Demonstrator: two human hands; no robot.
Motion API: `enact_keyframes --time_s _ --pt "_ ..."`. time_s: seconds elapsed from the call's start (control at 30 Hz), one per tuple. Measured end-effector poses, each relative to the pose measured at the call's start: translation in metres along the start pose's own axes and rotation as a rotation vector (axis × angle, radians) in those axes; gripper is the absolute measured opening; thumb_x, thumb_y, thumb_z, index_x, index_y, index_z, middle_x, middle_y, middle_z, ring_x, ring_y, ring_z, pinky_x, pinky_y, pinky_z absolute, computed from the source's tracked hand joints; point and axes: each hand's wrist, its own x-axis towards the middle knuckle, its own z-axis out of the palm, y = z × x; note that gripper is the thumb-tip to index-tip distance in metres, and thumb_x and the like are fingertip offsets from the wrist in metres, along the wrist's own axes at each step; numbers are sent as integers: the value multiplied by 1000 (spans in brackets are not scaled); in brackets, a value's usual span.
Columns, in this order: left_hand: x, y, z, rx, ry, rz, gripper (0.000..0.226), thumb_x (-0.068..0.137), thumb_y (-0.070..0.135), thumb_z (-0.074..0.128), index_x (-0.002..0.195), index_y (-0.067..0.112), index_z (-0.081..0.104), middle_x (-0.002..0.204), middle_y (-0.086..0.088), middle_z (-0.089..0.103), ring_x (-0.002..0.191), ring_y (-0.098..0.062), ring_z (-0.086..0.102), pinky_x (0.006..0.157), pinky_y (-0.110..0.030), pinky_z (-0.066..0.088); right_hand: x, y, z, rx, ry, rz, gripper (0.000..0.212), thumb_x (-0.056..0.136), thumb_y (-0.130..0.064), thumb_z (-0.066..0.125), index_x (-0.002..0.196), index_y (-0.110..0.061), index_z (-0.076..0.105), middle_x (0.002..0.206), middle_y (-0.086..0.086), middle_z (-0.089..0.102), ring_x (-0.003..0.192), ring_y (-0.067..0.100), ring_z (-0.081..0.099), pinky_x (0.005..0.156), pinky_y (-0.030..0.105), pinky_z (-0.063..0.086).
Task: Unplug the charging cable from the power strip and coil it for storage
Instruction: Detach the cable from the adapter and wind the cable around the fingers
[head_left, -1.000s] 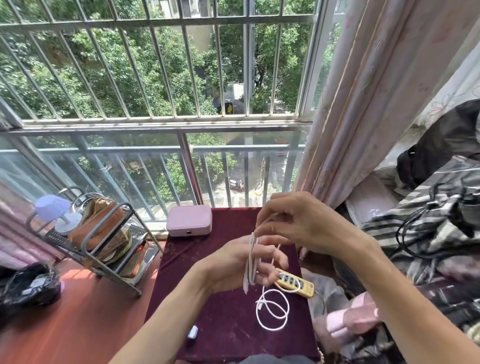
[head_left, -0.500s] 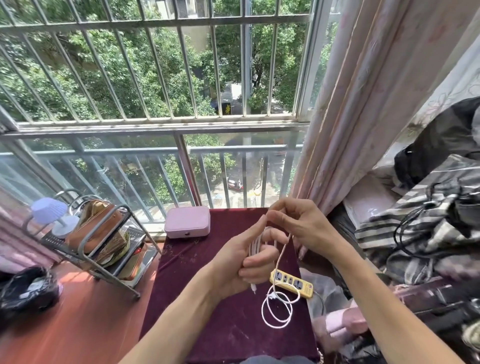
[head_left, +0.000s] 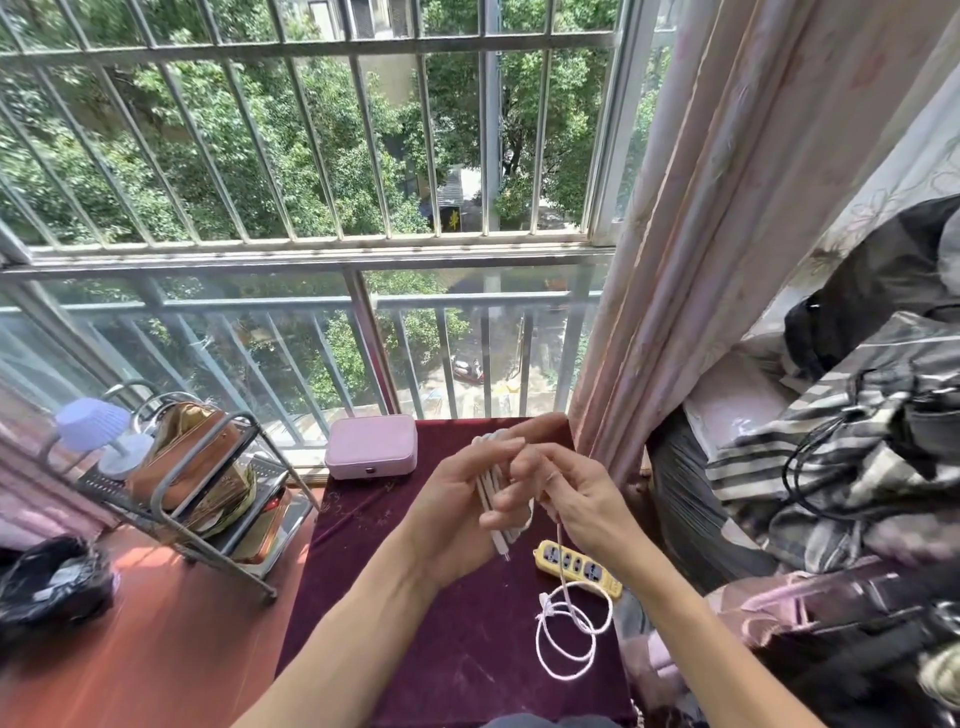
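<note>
My left hand (head_left: 457, 499) holds several turns of the white charging cable (head_left: 493, 488) wound lengthwise around its fingers, with one plug end hanging below the palm. My right hand (head_left: 576, 493) pinches the free strand beside the left fingers. From it the cable drops in loose loops (head_left: 566, 634) onto the dark red cloth of the small table (head_left: 415, 623). The yellow power strip (head_left: 576, 566) lies on the table under my right wrist, and no plug shows in its sockets.
A pink box (head_left: 371, 446) sits at the table's far edge by the barred window. A metal rack (head_left: 197, 499) with bags and a small lamp stands to the left. A curtain (head_left: 727, 234) and piled clothes (head_left: 857, 467) crowd the right side.
My right hand has come down from above the left hand to beside its fingers, laying another turn of cable. The loose loops on the table have shifted slightly.
</note>
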Motion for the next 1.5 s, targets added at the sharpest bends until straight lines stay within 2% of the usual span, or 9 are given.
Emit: enact_keyframes --time_s 0.33,0.43,0.67,0.93,1.03,1.13,1.27,1.37,1.5 --pt "5 5 -22 111 249 118 52 92 -9 55 143 -2 49 133 -15 69 97 -23 75 67 -27 62 -33 3 10 -734 -266 80 30 110 -34 48 85 -51 55 67 -17 59 60 5 48 66 38 43" --pt "5 9 -30 138 351 147 53 96 -11 48 148 -7 37 128 -19 71 100 -27 76 68 -29 63 -39 -6 10 -850 -298 66 20 107 -37 55 121 -34 70 104 -14 78 93 7 69 83 34 52" --pt "0 10 -47 212 471 130 48 99 -4 52 145 -1 38 113 -20 77 97 -30 77 77 -51 63 -45 -41 3 -921 -396 -38 27 99 -49 61 96 -24 71 77 -9 66 78 13 62 71 31 50" --pt "-18 3 -44 604 277 -124 43 99 4 59 141 4 48 107 -13 77 94 -25 75 80 -39 61 -32 -103 -9 -926 -481 -181 16 94 -50 72 98 -36 78 77 -32 61 75 -9 61 63 10 41" --pt "-21 -3 -32 750 104 -183 25 97 14 61 115 -3 65 84 -11 77 52 -12 67 52 -21 52 -17 -119 -16 -841 -453 -201 19 89 -54 77 94 -36 79 84 -15 68 74 4 63 59 16 45" --pt "-21 -9 -23 714 89 -256 54 98 34 52 106 -18 62 65 -10 71 30 -5 45 34 -16 34 -3 -119 -21 -708 -434 -158 21 87 -53 82 92 -33 80 73 -3 67 60 6 57 55 26 47" --pt "-19 -13 -13 445 -112 -321 104 93 77 -1 94 14 81 45 8 61 26 2 41 29 -12 29 7 -100 -23 -499 -421 -60 26 84 -51 85 93 -28 78 61 -16 62 55 -2 54 56 16 43" --pt "-20 -15 -11 332 -100 -261 88 92 80 16 120 15 68 44 6 49 26 1 35 29 -15 23 11 -85 -25 -362 -411 23 29 84 -46 87 92 -22 73 58 -5 66 52 5 58 55 19 46" --pt "-21 -17 -9 317 -86 -245 66 98 71 34 103 10 57 42 11 36 27 -1 29 30 -16 22 15 -73 -28 -203 -420 58 30 88 -31 85 96 -5 71 75 29 73 60 11 71 64 22 55"
